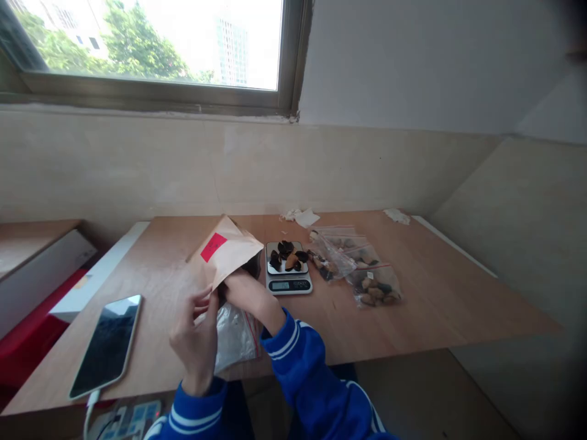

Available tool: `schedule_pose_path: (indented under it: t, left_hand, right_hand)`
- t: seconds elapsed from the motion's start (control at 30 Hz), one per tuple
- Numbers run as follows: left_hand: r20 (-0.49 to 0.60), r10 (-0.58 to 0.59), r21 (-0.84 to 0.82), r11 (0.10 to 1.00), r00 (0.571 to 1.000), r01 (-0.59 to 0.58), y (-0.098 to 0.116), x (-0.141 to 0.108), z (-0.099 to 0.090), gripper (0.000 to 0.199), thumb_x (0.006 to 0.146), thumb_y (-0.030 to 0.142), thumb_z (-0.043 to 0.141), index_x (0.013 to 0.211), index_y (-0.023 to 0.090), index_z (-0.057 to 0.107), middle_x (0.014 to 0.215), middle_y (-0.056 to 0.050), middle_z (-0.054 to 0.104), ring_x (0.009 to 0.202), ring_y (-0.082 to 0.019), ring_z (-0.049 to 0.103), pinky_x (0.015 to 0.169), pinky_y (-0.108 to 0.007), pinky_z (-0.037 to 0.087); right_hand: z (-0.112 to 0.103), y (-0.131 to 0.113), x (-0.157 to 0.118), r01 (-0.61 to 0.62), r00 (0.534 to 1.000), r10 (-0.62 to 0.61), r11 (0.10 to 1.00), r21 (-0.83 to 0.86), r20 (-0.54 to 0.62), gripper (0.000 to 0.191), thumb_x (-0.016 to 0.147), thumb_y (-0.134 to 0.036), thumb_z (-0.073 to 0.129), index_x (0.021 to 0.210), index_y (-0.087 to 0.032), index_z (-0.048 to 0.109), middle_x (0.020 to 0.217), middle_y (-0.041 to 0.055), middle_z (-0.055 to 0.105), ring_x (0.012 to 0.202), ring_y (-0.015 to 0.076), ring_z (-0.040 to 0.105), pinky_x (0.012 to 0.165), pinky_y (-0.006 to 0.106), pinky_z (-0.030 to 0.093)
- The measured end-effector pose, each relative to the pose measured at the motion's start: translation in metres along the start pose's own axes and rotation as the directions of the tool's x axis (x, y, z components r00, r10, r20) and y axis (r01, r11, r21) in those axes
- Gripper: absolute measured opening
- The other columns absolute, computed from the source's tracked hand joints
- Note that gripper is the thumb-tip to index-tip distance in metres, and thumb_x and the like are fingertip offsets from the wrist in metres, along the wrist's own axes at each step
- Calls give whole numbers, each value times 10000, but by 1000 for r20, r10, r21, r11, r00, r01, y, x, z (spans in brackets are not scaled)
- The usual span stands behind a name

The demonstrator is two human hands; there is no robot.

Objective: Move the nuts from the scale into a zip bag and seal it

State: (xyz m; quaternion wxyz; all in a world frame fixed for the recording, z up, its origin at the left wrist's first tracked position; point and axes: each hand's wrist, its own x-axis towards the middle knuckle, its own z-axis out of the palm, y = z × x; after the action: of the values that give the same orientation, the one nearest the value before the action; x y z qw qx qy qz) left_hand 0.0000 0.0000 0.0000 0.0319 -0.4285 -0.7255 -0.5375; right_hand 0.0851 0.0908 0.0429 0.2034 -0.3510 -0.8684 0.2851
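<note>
My left hand [198, 333] pinches the lower edge of the mouth of a brown paper bag [241, 247] that has a red label [213, 247]. The bag is tilted, with its mouth facing me. Inside that mouth is my right hand [243, 292], its fingers hidden by the paper. Just right of the bag stands a small digital kitchen scale [288, 287]. Dark, curled dried pieces [287, 255] lie on its plate. Under my wrists rests a clear zip bag [236, 336].
Right of the scale lie several clear zip bags, one with brown lumps [376, 292]. A phone [107, 345] with a white cable [90, 409] is at the table's left. Crumpled tissue [302, 217] lies at the back edge, below the window [151, 49].
</note>
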Motion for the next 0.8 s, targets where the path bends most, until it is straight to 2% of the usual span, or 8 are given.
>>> schedule_pose_path:
  t: [0.17,0.23,0.3,0.4,0.5,0.63,0.7,0.8]
  left_hand:
    - [-51,78,48,996,996,-75,8,16,4,293,854,475,585,880,202,686,739,-10,673,653,-154,649,594,-250,429]
    - [-66,84,85,993,994,-78,14,27,4,283,866,463,576,894,204,687,760,-10,675,652,-152,642,582,-250,413]
    - [-63,82,92,993,995,-76,22,40,5,265,869,446,577,911,209,688,780,-6,677,646,-146,634,577,-250,408]
    - [-89,86,33,996,992,-84,37,64,6,239,854,412,599,940,211,697,812,-3,673,632,-131,615,604,-255,438]
    - [-136,102,-40,993,985,-108,47,88,11,220,845,347,595,968,202,704,822,-8,653,635,-128,594,634,-262,471]
    - [-114,123,-126,982,986,-137,42,116,26,222,851,258,517,940,169,700,905,-42,651,704,-139,593,665,-263,492]
    - [-112,122,-153,978,986,-139,35,128,32,268,886,292,474,973,157,688,927,-59,665,763,-155,602,693,-269,494]
    - [-114,124,-168,975,986,-142,23,141,36,378,934,419,428,995,145,682,904,-66,669,794,-164,606,731,-280,485]
  right_hand:
    - [-19,-9,-36,60,983,-41,993,100,-180,264,915,-92,491,1054,-182,697,1078,77,673,1033,193,628,939,308,488]
    - [-30,-10,-55,115,952,-65,982,152,-300,266,949,-152,480,1118,-208,678,1086,60,648,1029,167,622,951,296,483]
    - [-40,-2,-76,141,900,-49,973,183,-433,270,970,-212,466,1155,-234,661,1053,49,642,1004,155,624,930,284,494]
    - [-47,28,-109,81,801,47,979,186,-596,255,966,-281,479,1138,-258,666,1060,55,653,1011,173,627,906,301,512]
    - [-42,78,-142,-43,735,141,986,162,-663,221,940,-296,508,1033,-222,694,1028,79,683,995,202,645,889,338,525]
    - [-25,138,-179,-233,700,293,956,180,-652,229,911,-327,508,921,-203,701,987,104,723,964,253,675,874,411,535]
    - [-16,156,-190,-306,672,341,936,173,-657,237,903,-331,501,916,-202,700,980,108,732,937,264,686,855,429,540]
    - [-7,169,-194,-332,636,325,934,131,-700,246,897,-327,495,896,-203,707,1004,114,733,958,269,685,865,444,537]
